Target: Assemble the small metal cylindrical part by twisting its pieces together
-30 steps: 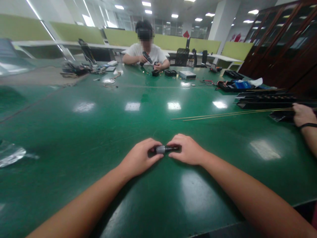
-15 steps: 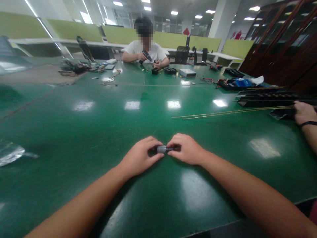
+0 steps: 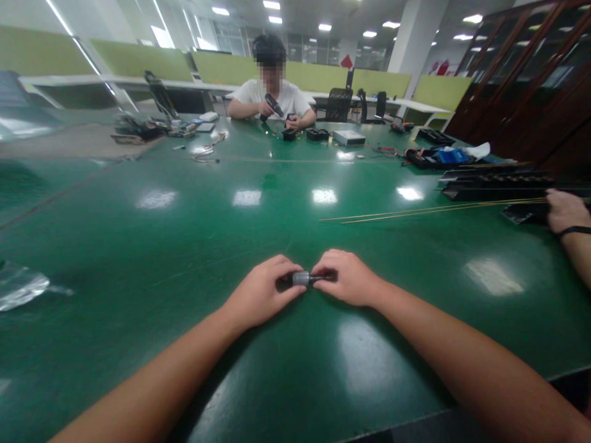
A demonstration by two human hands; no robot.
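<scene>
Just above the green table [image 3: 194,240], a small part with a grey cylinder and a thin dark shaft [image 3: 301,279] lies sideways between my hands. My left hand [image 3: 268,287] is closed around the grey end, thumb and fingers on either side. From the right, my right hand [image 3: 348,279] pinches the dark, narrow end near where it meets the cylinder. Fingers cover both outer ends, so the exact kind of part cannot be made out.
Two long thin rods [image 3: 415,212] reach leftward from another person's hand [image 3: 569,212], beside black metal channels [image 3: 498,186]. Across the table a person in a white shirt [image 3: 295,95] holds a power drill [image 3: 274,104]. Clear plastic [image 3: 21,286] lies at the left.
My right fingertips have shifted slightly left along the dark shaft, closer to the grey cylinder. My left hand and the cylinder have moved very slightly right.
</scene>
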